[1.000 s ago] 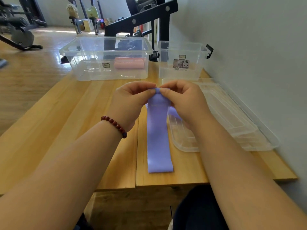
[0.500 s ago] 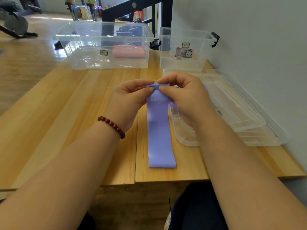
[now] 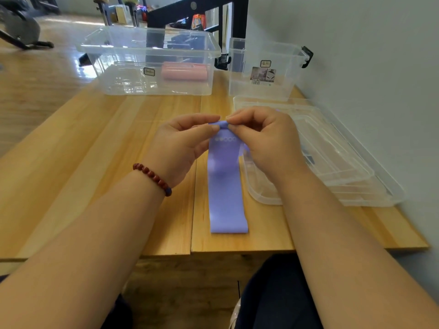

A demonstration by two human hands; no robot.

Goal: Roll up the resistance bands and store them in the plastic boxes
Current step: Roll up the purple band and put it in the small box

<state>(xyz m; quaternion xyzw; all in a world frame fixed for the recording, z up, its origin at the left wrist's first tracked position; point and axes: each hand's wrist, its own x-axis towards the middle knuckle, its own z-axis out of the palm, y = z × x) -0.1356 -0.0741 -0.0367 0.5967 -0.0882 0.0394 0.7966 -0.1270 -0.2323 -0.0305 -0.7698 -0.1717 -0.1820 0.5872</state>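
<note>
While fingers pinch its rolled end | purple band (rest flat)

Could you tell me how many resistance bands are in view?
2: purple band on the table, held by left hand and right hand; rolled pink band in the larger box. More may be hidden.

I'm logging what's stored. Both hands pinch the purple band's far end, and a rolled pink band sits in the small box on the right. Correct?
The box is wrong: the head view shows the pink band in the large box on the left. The left hand and right hand do pinch the purple band.
</note>
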